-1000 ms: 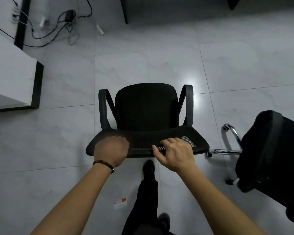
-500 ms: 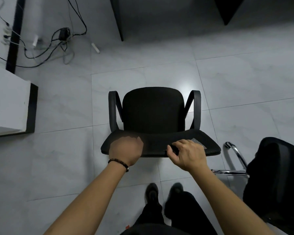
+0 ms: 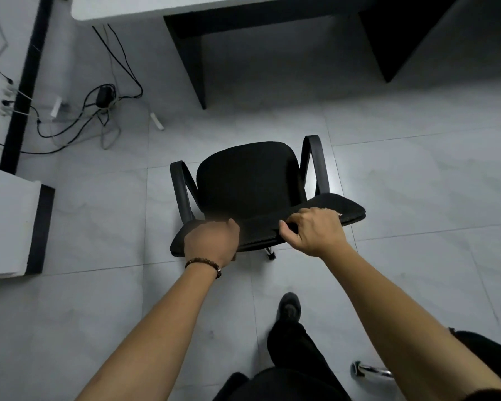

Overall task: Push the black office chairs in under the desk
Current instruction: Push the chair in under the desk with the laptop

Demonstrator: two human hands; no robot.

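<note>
The black office chair with a mesh backrest and curved plastic armrests [image 3: 252, 183] stands on pale grey floor tiles [image 3: 417, 183], short of the white-topped desk with black panel legs [image 3: 190, 53]. Tangled black cables [image 3: 99, 111] lie to the left, clear of its path. The left hand [image 3: 210, 244] and right hand [image 3: 313, 231], set apart, both clamp the backrest's top edge.

The black office chair [image 3: 252, 180] has a matt cloth seat, a woven mesh backrest top and smooth, faintly shiny plastic armrests [image 3: 315, 163]. The floor [image 3: 417, 183] is glossy pale marble-look tile, with a light glare at 3 o'clock of the chair. A polished chrome tube [image 3: 372, 371] gleams at 5 o'clock.
</note>
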